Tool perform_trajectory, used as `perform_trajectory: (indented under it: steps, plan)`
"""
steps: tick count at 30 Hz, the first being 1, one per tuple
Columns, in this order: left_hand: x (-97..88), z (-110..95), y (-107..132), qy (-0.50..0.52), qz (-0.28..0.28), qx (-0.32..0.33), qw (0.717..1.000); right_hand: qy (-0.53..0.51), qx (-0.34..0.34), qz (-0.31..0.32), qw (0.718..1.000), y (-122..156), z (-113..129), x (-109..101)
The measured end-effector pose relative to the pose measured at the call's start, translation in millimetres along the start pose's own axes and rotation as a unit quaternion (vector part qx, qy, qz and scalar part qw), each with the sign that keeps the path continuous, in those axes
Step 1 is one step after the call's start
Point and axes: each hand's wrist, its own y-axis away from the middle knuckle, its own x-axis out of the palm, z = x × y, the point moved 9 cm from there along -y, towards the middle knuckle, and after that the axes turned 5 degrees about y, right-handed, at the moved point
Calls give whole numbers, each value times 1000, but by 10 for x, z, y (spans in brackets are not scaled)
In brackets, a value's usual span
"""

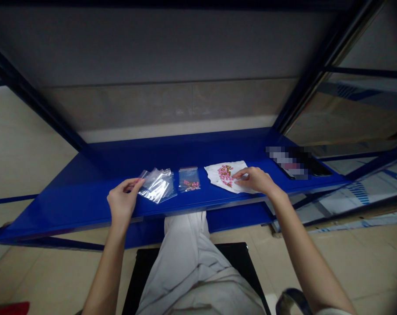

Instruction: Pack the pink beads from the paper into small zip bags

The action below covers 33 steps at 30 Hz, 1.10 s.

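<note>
On a blue shelf (86,192) lies a white paper sheet (218,175) with a heap of small pink and brownish beads (225,173). My right hand (255,180) rests on the sheet, fingertips pinched at the edge of the heap. My left hand (123,200) pinches the corner of a pile of empty clear zip bags (157,184). Between the two hands lies one more clear zip bag (189,179) with a few pink beads inside.
A dark flat object (311,165) lies at the shelf's right end, partly blurred out. Blue metal rack posts (37,105) rise on both sides. My legs in light trousers (191,262) sit on a black stool below the shelf.
</note>
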Motion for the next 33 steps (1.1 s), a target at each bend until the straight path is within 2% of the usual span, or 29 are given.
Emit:
perform_trajectory:
  steps: [5, 10, 17, 22, 27, 30, 32, 33]
  plan:
    - [-9, -290, 144, 128, 34, -17, 991, -7, 11, 1, 1000, -1, 3, -3]
    - [103, -599, 370, 194, 72, -22, 978, 2, 18, 8, 1000, -4, 13, 5]
    - [285, -915, 628, 186, 90, 23, 978, 6, 8, -3, 1000, -7, 38, -3]
    - [479, -1102, 741, 184, 139, 42, 972, 5, 7, -8, 1000, -5, 49, -5]
    - [648, -1204, 850, 192, 185, 32, 963, 24, 29, -3, 999, -12, -1, -15]
    - [721, -1260, 904, 165, 205, 35, 964, 45, 45, -29, 998, 46, 37, -195]
    - [771, -1309, 930, 162, 219, 48, 961, 18, 12, -78, 997, 152, 219, -434]
    - [806, -1326, 941, 164, 228, 51, 958, -17, -30, -107, 994, 235, 374, -575]
